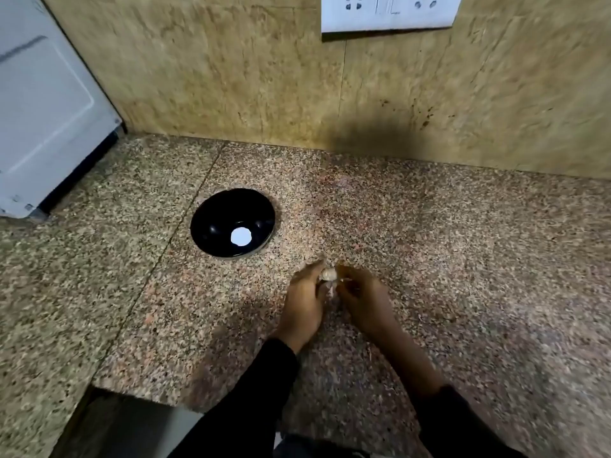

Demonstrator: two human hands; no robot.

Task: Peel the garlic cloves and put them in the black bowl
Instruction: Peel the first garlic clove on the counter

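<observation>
Your left hand and right hand both pinch one garlic clove — pale, papery, blurred. The black bowl sits near on the table — glossy.

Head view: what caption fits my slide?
Both hands peel a garlic clove beside the black bowl.

**Garlic clove and black bowl**

A small, pale garlic clove, its papery skin partly loose, sits right of centre, just above the surface. The glossy black bowl stands upright to its far left, apart from it.
</observation>
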